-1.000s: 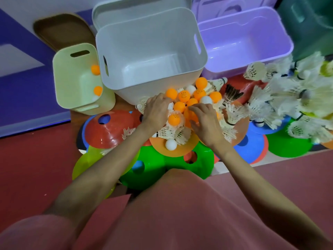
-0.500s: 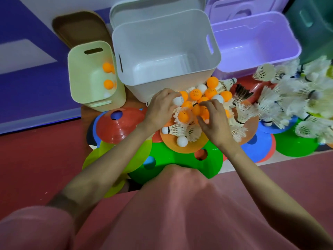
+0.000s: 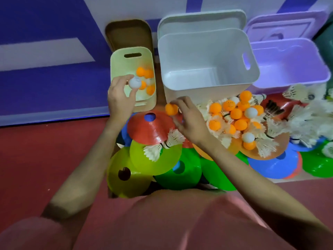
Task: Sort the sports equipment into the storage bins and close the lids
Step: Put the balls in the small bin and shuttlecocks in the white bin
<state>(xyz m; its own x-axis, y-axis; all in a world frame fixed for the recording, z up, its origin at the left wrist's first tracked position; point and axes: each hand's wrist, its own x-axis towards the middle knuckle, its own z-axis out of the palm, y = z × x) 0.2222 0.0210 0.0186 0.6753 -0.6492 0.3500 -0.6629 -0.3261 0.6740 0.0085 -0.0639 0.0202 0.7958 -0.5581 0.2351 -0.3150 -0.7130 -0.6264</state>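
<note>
White ball [image 3: 134, 82] pinched, orange ball [image 3: 171, 109] gripped, hands

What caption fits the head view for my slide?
Left hand holds a white ball over the small bin; right hand carries an orange ball.

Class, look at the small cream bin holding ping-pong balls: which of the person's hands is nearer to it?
Left. The left hand holds a white ball over the cream bin; the right hand holds an orange ball beyond its right side.
</note>
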